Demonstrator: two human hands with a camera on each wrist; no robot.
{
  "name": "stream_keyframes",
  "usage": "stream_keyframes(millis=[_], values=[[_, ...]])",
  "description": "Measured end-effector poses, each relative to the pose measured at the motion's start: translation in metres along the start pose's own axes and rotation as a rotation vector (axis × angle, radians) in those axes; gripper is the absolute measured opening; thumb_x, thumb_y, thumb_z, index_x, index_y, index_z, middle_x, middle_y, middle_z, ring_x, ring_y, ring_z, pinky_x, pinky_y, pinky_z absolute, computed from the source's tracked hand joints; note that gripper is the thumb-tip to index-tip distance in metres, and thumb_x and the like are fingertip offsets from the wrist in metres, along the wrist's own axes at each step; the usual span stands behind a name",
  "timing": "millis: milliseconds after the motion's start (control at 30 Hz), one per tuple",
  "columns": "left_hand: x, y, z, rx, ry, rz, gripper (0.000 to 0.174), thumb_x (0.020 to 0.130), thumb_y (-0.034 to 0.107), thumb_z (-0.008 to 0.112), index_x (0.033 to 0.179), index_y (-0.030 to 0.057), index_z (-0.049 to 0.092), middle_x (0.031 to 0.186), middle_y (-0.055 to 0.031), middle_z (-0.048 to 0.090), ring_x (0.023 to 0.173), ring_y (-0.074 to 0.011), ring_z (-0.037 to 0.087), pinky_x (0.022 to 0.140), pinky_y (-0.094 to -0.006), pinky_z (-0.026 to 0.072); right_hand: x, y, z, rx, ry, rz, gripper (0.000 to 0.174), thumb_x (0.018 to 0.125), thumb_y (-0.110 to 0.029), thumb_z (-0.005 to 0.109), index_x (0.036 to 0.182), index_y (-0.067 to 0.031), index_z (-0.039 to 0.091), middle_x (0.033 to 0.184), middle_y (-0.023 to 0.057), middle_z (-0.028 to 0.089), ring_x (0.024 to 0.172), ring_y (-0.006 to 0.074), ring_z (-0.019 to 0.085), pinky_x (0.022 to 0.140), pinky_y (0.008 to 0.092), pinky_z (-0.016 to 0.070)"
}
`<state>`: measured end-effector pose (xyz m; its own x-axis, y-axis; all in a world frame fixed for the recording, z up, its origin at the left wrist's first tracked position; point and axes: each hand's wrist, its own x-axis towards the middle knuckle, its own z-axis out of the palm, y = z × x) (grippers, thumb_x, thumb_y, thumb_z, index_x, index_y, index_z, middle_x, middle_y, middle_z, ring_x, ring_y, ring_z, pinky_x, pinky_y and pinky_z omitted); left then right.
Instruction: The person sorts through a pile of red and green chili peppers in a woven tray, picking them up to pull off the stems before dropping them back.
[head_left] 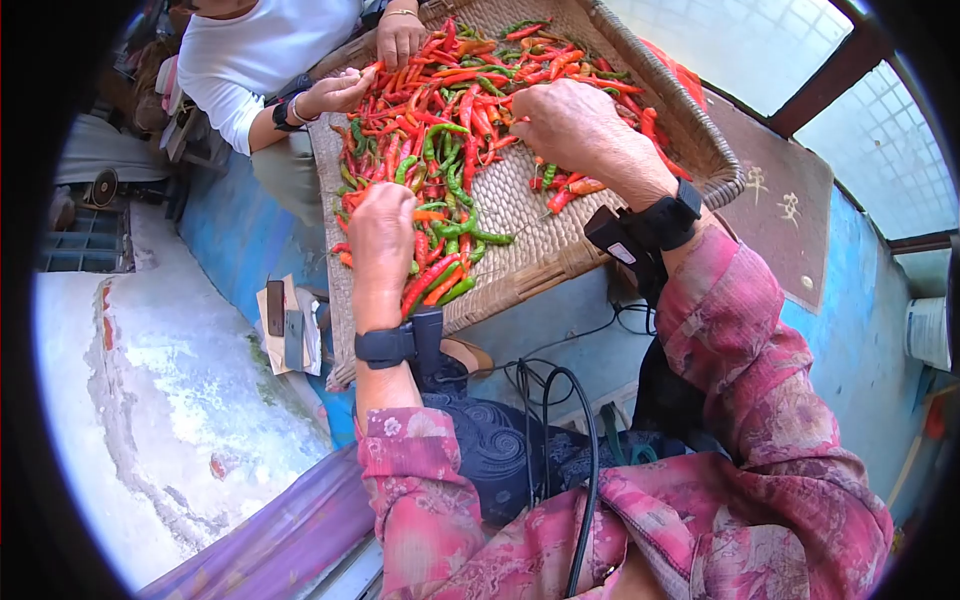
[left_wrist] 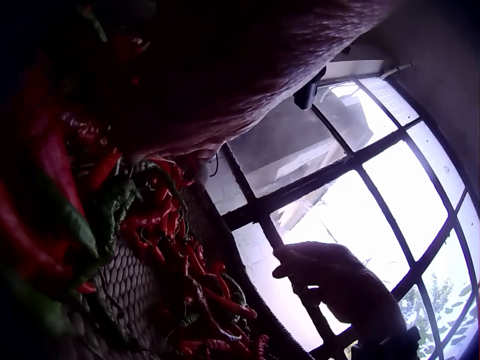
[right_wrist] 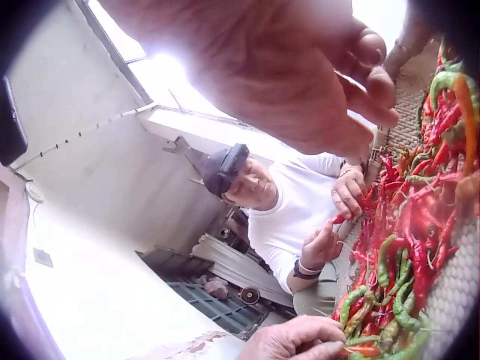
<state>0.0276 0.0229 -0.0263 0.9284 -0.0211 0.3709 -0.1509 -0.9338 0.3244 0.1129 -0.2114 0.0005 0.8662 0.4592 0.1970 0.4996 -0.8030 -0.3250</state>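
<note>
A woven tray point(head_left: 560, 235) holds a spread of red, green and orange peppers point(head_left: 470, 110). Over its near left part, the left hand point(head_left: 383, 240) bends down among the peppers. In the right wrist view, the left hand's point(right_wrist: 300, 339) thumb and fingertips pinch the end of an orange pepper point(right_wrist: 363, 350). Above the tray's right part hangs the right hand point(head_left: 578, 130), fingers loosely bent. Nothing shows between the right hand's fingers point(right_wrist: 381, 86) in the right wrist view. The left wrist view shows the right hand point(left_wrist: 341, 281) as a dark shape before the window.
Across the tray, another person in a white top point(head_left: 270, 60) has both hands at the peppers. Black cables point(head_left: 545, 375) hang below the tray's near edge. A phone point(head_left: 275, 307) and papers lie at left, a white bucket point(head_left: 930, 332) at far right. Windows point(head_left: 875, 130) stand beyond.
</note>
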Motion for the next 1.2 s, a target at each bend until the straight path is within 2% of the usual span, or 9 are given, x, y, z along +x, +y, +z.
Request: stream_keyframes(millis=[67, 200, 400, 600, 733, 800, 967, 1133, 1200], values=[[0.0, 0.004, -0.014, -0.012, 0.075, 0.057, 0.009, 0.078, 0.008, 0.063, 0.083, 0.0006, 0.061, 0.08, -0.013, 0.063, 0.071, -0.0298, 0.061, 0.067, -0.0382, 0.0469, -0.002, -0.005, 0.0, 0.016, 0.009, -0.045, 0.02, 0.078, -0.021, 0.058, 0.079, -0.0021, 0.063, 0.076, 0.0178, 0.064, 0.076, 0.0333, 0.064, 0.065, 0.045, 0.0516], [-0.007, 0.01, -0.037, -0.672, 0.173, -0.384, 0.008, 0.087, 0.011, 0.06, 0.089, 0.004, 0.064, 0.075, 0.0013, 0.06, 0.068, -0.0016, 0.052, 0.057, -0.0196, 0.0421, -0.003, -0.016, 0.005, 0.046, 0.006, -0.088, 0.017, 0.077, -0.019, 0.058, 0.079, -0.0035, 0.063, 0.075, 0.0175, 0.064, 0.075, 0.0333, 0.064, 0.064, 0.0458, 0.0515], [-0.012, 0.008, -0.049, -1.261, 0.146, -0.419, 0.012, 0.09, 0.013, 0.057, 0.099, 0.0047, 0.057, 0.094, -0.0053, 0.064, 0.07, -0.0076, 0.057, 0.064, -0.0198, 0.0475, -0.006, -0.039, 0.022, 0.504, 0.112, -0.346, 0.023, 0.082, -0.021, 0.059, 0.096, -0.0034, 0.061, 0.079, 0.0172, 0.063, 0.074, 0.0321, 0.063, 0.066, 0.0407, 0.0492], [-0.008, 0.016, -0.039, -1.443, 0.033, -0.391, 0.012, 0.089, 0.01, 0.057, 0.099, 0.0042, 0.055, 0.097, -0.0087, 0.063, 0.081, -0.0098, 0.059, 0.07, -0.0214, 0.0488, -0.007, -0.059, 0.02, 0.794, -0.309, -0.371, 0.03, 0.091, -0.028, 0.051, 0.095, 0.0009, 0.06, 0.075, 0.0149, 0.063, 0.071, 0.0244, 0.061, 0.066, 0.0369, 0.0471], [-0.004, 0.018, -0.034, -1.389, 0.012, -0.471, 0.013, 0.088, 0.006, 0.056, 0.1, 0.0037, 0.055, 0.097, -0.0084, 0.063, 0.082, -0.0103, 0.06, 0.072, -0.0231, 0.0493, -0.002, -0.061, 0.03, 0.77, -0.143, -0.364, 0.028, 0.091, -0.024, 0.05, 0.086, 0.0019, 0.059, 0.067, 0.0121, 0.06, 0.06, 0.0205, 0.057, 0.06, 0.0342, 0.0464], [-0.004, 0.02, -0.03, -1.381, 0.018, -0.465, 0.012, 0.088, 0.005, 0.055, 0.1, 0.0035, 0.056, 0.096, -0.0084, 0.063, 0.082, -0.0104, 0.06, 0.072, -0.0234, 0.0494, -0.002, -0.059, 0.029, 0.696, 0.004, -0.338, 0.031, 0.087, -0.028, 0.053, 0.077, -0.0003, 0.06, 0.068, 0.0186, 0.06, 0.068, 0.0364, 0.06, 0.061, 0.0445, 0.0469], [-0.004, 0.015, -0.026, -1.321, 0.036, -0.496, 0.011, 0.087, 0.004, 0.054, 0.098, 0.0029, 0.056, 0.092, -0.0081, 0.064, 0.083, -0.0108, 0.061, 0.073, -0.0234, 0.0491, -0.005, -0.044, 0.012, 0.308, 0.167, -0.207, 0.036, 0.089, -0.038, 0.051, 0.074, -0.0083, 0.065, 0.064, 0.0132, 0.061, 0.067, 0.0318, 0.064, 0.056, 0.0431, 0.0519], [-0.005, 0.007, -0.022, -1.322, 0.016, -0.46, 0.01, 0.088, 0.003, 0.054, 0.098, 0.0039, 0.057, 0.09, -0.0072, 0.064, 0.083, -0.0104, 0.061, 0.071, -0.0226, 0.0485, 0.004, -0.008, 0.0, -0.092, 0.081, 0.033, 0.025, 0.082, -0.024, 0.056, 0.072, -0.0027, 0.064, 0.072, 0.0166, 0.063, 0.071, 0.0329, 0.064, 0.062, 0.0443, 0.0518], [-0.004, 0.01, -0.02, -1.306, 0.022, -0.474, 0.01, 0.088, 0.003, 0.053, 0.098, 0.0038, 0.057, 0.091, -0.0073, 0.064, 0.082, -0.0104, 0.061, 0.071, -0.0226, 0.0486, 0.001, 0.003, 0.014, -0.124, 0.285, -0.089, 0.019, 0.078, -0.019, 0.057, 0.079, -0.0016, 0.064, 0.078, 0.0189, 0.062, 0.078, 0.0337, 0.063, 0.066, 0.0432, 0.0517]])
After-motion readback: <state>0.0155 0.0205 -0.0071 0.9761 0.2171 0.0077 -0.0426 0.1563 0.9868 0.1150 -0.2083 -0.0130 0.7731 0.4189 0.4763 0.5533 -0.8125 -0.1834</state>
